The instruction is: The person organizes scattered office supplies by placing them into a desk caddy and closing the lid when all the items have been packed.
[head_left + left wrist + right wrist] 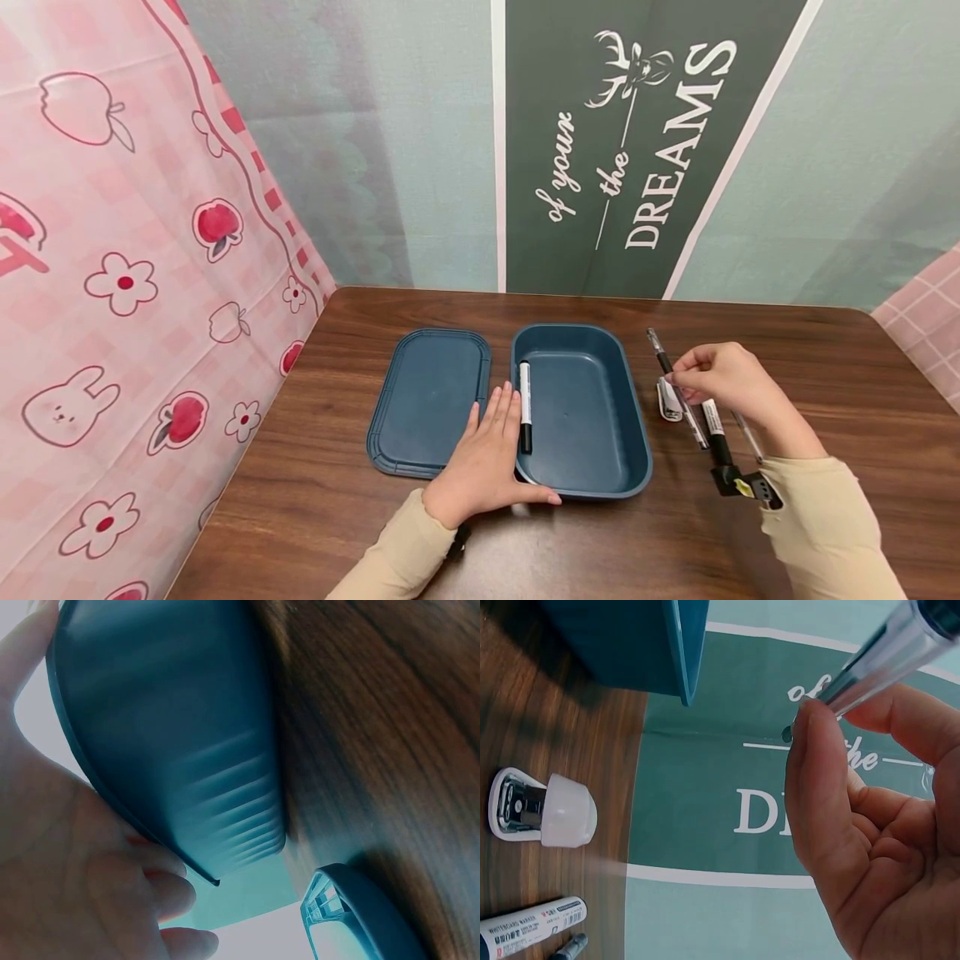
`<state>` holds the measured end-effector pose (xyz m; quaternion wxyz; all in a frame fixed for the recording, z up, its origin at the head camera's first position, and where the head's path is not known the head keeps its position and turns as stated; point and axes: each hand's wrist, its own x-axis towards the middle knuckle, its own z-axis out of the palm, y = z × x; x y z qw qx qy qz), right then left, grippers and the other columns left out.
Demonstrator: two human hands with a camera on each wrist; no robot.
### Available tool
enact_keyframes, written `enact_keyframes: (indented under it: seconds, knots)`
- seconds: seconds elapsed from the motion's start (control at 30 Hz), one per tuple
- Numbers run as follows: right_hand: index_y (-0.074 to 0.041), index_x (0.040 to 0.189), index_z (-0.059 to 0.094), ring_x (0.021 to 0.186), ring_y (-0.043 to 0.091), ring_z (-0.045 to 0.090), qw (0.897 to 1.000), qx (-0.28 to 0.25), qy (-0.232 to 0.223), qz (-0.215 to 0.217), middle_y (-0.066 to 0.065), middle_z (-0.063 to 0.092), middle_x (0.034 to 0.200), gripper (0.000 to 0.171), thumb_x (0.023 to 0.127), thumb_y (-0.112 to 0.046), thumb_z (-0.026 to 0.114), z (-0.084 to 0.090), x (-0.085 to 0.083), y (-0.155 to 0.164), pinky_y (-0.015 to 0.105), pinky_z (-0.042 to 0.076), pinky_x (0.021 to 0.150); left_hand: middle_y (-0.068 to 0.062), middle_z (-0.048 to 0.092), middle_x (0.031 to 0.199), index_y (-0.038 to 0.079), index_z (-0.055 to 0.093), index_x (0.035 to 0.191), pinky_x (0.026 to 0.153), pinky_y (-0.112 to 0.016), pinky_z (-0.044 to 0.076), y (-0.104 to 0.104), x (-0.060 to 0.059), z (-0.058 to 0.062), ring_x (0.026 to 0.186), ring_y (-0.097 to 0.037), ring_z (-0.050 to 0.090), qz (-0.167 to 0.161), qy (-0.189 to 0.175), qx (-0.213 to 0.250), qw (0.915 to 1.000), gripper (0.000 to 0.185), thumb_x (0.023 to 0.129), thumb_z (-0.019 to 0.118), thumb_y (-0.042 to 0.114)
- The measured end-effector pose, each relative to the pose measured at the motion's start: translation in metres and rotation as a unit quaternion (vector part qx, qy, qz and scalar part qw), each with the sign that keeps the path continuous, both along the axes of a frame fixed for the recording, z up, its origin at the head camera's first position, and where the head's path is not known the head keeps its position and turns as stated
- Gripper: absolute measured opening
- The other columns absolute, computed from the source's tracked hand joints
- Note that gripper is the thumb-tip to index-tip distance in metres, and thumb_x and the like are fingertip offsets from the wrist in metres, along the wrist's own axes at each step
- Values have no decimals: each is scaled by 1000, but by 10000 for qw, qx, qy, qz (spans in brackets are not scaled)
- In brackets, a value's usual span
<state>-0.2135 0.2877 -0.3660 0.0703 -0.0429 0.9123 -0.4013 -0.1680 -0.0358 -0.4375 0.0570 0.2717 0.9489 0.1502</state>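
My right hand pinches a clear-barrelled pen between thumb and fingertips, held slanted to the right of a blue container. In the right wrist view the pen crosses above the thumb. My left hand rests along the container's left rim with fingers extended and the thumb stretched along its near edge. A white and black marker lies inside the container against its left wall. Just below the right hand is a small white stapler, partly covered by the pen in the head view.
A blue lid lies flat left of the container. Under the right forearm are a whiteboard marker and a thin pen. The wooden table meets a printed curtain behind and a pink one at left.
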Motion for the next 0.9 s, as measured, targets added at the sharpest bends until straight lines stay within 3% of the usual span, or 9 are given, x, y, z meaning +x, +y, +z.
enact_keyframes:
  seconds: [0.9]
  knots:
    - [7,83,64,57,11,62,9999,-30,17,108,3,61,61,20,85,-12,69,-1,-2,-25,30,55,56,-15,1,157,-1,8,150,112,-50,12,-1,1,0,144,-28,2,2,11,-18,10000,128,66,57,81]
